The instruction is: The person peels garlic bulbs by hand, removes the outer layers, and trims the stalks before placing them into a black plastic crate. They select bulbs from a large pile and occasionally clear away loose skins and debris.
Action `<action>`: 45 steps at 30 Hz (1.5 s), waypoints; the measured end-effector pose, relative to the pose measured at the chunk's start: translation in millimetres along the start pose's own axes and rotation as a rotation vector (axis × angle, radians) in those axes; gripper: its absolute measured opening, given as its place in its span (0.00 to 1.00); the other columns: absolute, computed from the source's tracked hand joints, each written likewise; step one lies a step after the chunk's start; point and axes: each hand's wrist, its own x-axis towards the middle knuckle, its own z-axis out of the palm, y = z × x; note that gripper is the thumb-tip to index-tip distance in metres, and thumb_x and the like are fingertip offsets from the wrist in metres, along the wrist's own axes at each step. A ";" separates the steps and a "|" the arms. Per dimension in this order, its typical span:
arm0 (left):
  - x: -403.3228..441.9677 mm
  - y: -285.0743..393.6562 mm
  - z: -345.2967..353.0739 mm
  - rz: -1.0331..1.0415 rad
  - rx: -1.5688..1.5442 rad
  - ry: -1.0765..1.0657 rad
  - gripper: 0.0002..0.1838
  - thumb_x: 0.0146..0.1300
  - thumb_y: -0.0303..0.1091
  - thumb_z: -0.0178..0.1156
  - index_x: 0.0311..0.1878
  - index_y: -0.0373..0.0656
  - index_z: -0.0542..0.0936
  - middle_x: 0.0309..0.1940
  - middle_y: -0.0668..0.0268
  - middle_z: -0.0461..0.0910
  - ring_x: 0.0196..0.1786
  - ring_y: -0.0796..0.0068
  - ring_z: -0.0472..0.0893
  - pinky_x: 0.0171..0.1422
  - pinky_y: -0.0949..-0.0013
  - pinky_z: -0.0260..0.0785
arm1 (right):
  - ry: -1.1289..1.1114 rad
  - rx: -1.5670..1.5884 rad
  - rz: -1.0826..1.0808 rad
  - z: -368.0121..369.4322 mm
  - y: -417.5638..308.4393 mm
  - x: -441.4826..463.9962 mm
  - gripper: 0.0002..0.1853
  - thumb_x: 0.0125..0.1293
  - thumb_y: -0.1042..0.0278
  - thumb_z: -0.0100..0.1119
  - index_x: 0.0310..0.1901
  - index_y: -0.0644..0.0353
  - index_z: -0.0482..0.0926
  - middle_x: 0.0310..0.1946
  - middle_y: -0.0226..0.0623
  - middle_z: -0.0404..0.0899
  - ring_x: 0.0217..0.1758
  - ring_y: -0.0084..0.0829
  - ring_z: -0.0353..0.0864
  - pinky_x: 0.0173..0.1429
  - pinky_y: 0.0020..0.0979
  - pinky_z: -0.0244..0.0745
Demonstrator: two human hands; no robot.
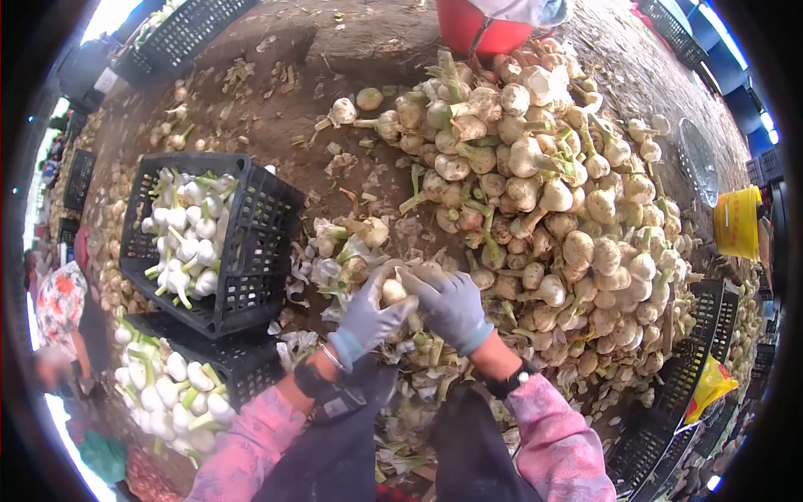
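Both of my hands wear grey gloves and meet in the middle of the view. My left hand [372, 314] is closed around a pale garlic bulb [393, 291]. The fingers of my right hand [452, 305] are bent against the bulb's upper right side, and their tips are partly hidden. Right beside them spreads a large heap of garlic [577, 217], unpeeled and dirt-marked, some with green stems. Loose papery skins [339, 272] and stem pieces lie left of my hands and between my legs.
To the left, a black crate [268, 209] holds clean white garlic, with another black crate [251, 368] below it. A red bucket [481, 29] stands behind the heap. At right are a yellow bucket [738, 222] and more black crates [698, 351]. Another person [63, 305] is at far left.
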 end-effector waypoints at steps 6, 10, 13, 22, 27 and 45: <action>-19.3 23.8 3.0 0.359 0.144 0.007 0.37 0.54 0.28 0.73 0.67 0.38 0.68 0.61 0.63 0.72 0.65 0.70 0.72 0.71 0.65 0.64 | 0.364 1.312 0.857 -7.9 -47.8 -19.4 0.17 0.70 0.65 0.63 0.53 0.65 0.73 0.43 0.34 0.80 0.33 0.18 0.75 0.39 0.22 0.74; -17.9 38.8 13.4 0.679 0.570 -0.030 0.37 0.52 0.28 0.73 0.66 0.40 0.70 0.63 0.58 0.72 0.68 0.60 0.70 0.73 0.59 0.61 | 0.204 1.478 0.812 2.5 -43.3 -27.2 0.16 0.71 0.59 0.61 0.51 0.62 0.77 0.36 0.26 0.79 0.33 0.15 0.74 0.37 0.19 0.72; -19.1 41.2 12.8 0.713 0.597 -0.054 0.37 0.56 0.33 0.73 0.67 0.40 0.69 0.65 0.55 0.71 0.70 0.57 0.69 0.74 0.58 0.58 | 0.205 1.464 0.767 -10.3 -51.4 -21.4 0.15 0.70 0.61 0.63 0.51 0.63 0.79 0.38 0.26 0.80 0.37 0.18 0.77 0.43 0.20 0.74; -29.5 45.2 18.7 0.271 -0.072 -0.153 0.42 0.62 0.39 0.69 0.74 0.33 0.58 0.70 0.58 0.65 0.70 0.68 0.67 0.74 0.64 0.60 | 0.157 0.849 0.545 -19.1 -47.4 -23.2 0.13 0.60 0.77 0.61 0.48 0.63 0.82 0.44 0.35 0.81 0.46 0.33 0.79 0.54 0.30 0.72; -28.5 41.7 4.4 -0.104 -0.589 -0.299 0.42 0.60 0.33 0.67 0.74 0.35 0.59 0.65 0.56 0.72 0.65 0.65 0.74 0.69 0.64 0.67 | 0.137 0.330 0.167 -29.9 -35.8 -23.3 0.25 0.43 0.71 0.67 0.49 0.51 0.83 0.44 0.34 0.80 0.44 0.41 0.78 0.52 0.39 0.70; -41.1 34.8 3.9 -0.132 -0.579 -0.185 0.18 0.75 0.27 0.44 0.65 0.39 0.70 0.54 0.63 0.78 0.52 0.75 0.80 0.56 0.71 0.75 | 0.025 0.671 0.257 -36.4 -43.1 -25.5 0.12 0.66 0.65 0.64 0.47 0.61 0.83 0.38 0.41 0.83 0.42 0.38 0.83 0.49 0.33 0.75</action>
